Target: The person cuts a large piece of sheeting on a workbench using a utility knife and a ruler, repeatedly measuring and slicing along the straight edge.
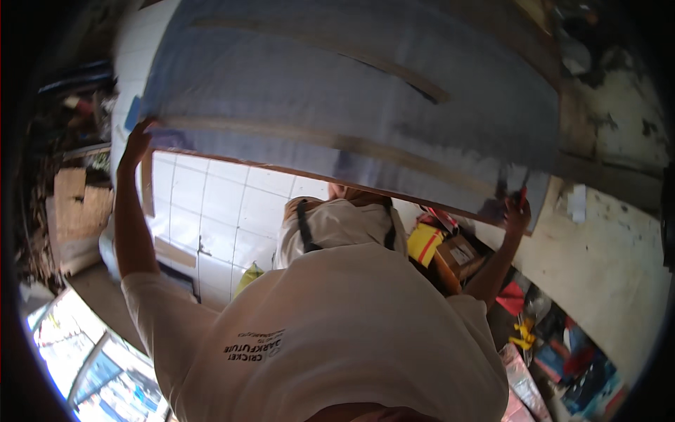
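A large blue-grey board with a brown near edge lies in front of me. Across it, close to that edge, runs a long grey-brown strip, slightly blurred. At the strip's left end, by the board's left near corner, my left hand is closed, its fingers bent over the end. Near the right near corner, my right hand is closed round a slim red tool pointing up; its kind is not clear. A second, shorter strip lies farther back on the board.
White tiled floor shows below the board. To the right are a cardboard box, a yellow and red package and a pale worn surface. Broken brown boards stand at the left.
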Motion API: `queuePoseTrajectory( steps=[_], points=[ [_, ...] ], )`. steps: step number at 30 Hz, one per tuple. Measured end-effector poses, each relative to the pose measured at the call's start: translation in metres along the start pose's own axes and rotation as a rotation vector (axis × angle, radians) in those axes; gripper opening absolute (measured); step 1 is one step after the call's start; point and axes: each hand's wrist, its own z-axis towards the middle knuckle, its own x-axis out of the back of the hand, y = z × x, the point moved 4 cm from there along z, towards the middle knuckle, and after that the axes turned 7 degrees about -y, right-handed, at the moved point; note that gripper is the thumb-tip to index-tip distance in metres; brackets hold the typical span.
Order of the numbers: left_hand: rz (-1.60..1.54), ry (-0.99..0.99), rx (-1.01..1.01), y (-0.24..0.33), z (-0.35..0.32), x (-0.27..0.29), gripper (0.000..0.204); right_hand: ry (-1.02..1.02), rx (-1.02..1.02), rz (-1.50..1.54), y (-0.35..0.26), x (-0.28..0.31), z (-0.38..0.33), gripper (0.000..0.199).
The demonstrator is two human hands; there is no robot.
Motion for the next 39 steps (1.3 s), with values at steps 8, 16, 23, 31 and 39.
queuePoseTrajectory(
  steps=[8, 16, 23, 31, 39],
  points=[
    [-0.011, -0.193, 0.011, -0.064, 0.038, -0.012, 0.066, -0.077, -0.098, 0.112, -0.019, 0.01, -0.014, 0.039],
    [-0.105, -0.245, 0.042, -0.078, 0.045, -0.01, 0.067, -0.11, -0.071, 0.099, -0.036, 0.012, -0.023, 0.039],
    [-0.019, -0.181, -0.04, -0.071, 0.047, -0.003, 0.049, -0.115, -0.088, 0.133, -0.028, 0.009, -0.024, 0.039],
    [-0.045, -0.126, 0.041, -0.002, 0.033, -0.003, 0.04, -0.118, -0.091, 0.082, -0.038, 0.015, -0.026, 0.039],
    [-0.009, 0.07, -0.008, 0.049, 0.009, -0.002, 0.032, -0.173, -0.042, 0.078, -0.03, 0.011, -0.018, 0.037]
  ],
)
